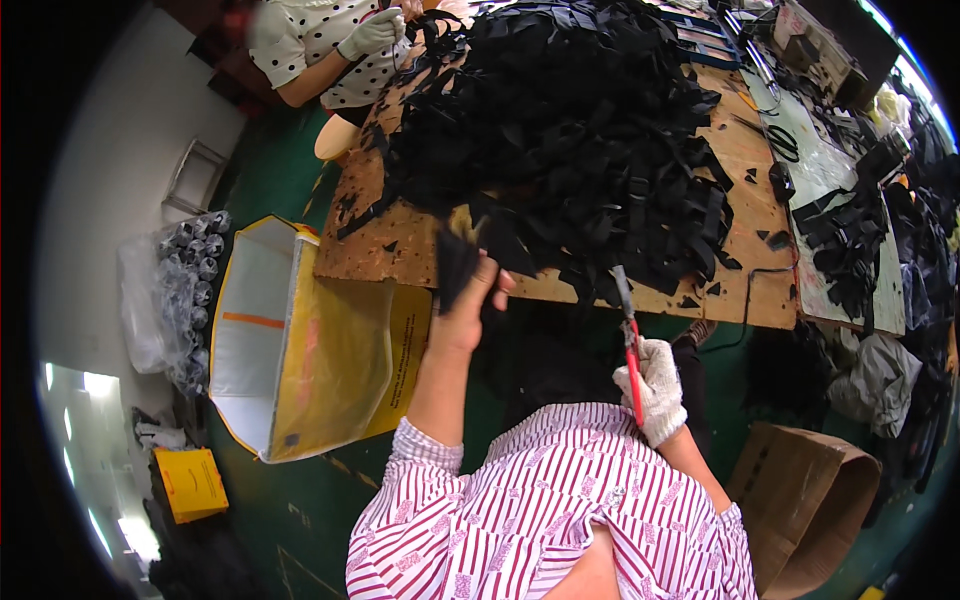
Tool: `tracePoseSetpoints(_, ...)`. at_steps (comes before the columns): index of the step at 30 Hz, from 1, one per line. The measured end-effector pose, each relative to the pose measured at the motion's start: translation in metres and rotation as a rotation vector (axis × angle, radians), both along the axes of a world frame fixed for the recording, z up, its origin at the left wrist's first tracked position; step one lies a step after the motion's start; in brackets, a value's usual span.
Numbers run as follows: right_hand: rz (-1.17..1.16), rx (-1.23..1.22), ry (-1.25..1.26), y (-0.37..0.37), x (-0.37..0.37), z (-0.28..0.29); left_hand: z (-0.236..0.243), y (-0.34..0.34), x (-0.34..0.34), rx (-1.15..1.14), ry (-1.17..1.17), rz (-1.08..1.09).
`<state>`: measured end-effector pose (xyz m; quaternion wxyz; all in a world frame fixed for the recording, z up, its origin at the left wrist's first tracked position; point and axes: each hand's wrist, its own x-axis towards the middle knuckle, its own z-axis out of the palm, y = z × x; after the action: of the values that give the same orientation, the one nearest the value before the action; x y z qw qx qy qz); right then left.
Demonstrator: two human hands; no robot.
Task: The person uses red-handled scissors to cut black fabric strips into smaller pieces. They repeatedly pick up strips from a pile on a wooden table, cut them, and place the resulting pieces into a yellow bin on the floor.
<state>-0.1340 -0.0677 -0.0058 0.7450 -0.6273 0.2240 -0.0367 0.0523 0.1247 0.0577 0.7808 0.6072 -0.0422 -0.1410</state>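
Note:
My bare left hand [472, 305] is raised at the front edge of the wooden table, closed around a black fabric piece [456, 268] that is partly blurred. Just beyond it lies a big heap of black webbing straps and fabric pieces [570, 120], some with buckles. My right hand [655, 385], in a white knitted glove, grips a slim red-handled tool [632, 360] with a narrow grey metal end pointing up toward the heap's front edge. I cannot tell whether that tool is scissors or pliers. The two hands are apart.
A yellow bag [330, 370] with a white lining gapes at the table's left. Beside it are plastic-wrapped rolls [185, 300]. A cardboard box [800, 490] sits at lower right. Black scissors [780, 140] lie on the right. Across the table, another person's gloved hand [372, 35] works.

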Motion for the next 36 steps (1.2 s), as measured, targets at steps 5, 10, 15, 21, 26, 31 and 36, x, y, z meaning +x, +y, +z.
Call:
tracePoseSetpoints(5, 0.13, -0.377, 0.051, -0.002, 0.0, 0.005, -0.033, -0.028, -0.025, -0.03, 0.171, -0.07)
tracePoseSetpoints(10, 0.158, -0.604, 0.027, -0.004, 0.002, 0.014, -0.04, -0.041, -0.033, -0.041, 0.194, -0.119)
tracePoseSetpoints(15, 0.137, -0.67, 0.019, -0.005, 0.004, 0.011, -0.044, -0.046, -0.038, -0.056, 0.204, -0.166)
tracePoseSetpoints(21, 0.134, -0.692, 0.016, -0.007, 0.004, 0.014, -0.049, -0.054, -0.049, -0.043, 0.235, -0.159)
tracePoseSetpoints(26, 0.11, -0.757, -0.015, -0.007, 0.002, 0.01, -0.05, -0.057, -0.053, -0.056, 0.255, -0.196)
tracePoseSetpoints(31, 0.071, -0.617, -0.037, -0.002, -0.002, 0.013, -0.045, -0.061, -0.056, -0.052, 0.257, -0.209)
tracePoseSetpoints(36, 0.099, -0.507, 0.01, -0.003, -0.003, 0.015, -0.05, -0.063, -0.052, -0.005, 0.234, -0.184)
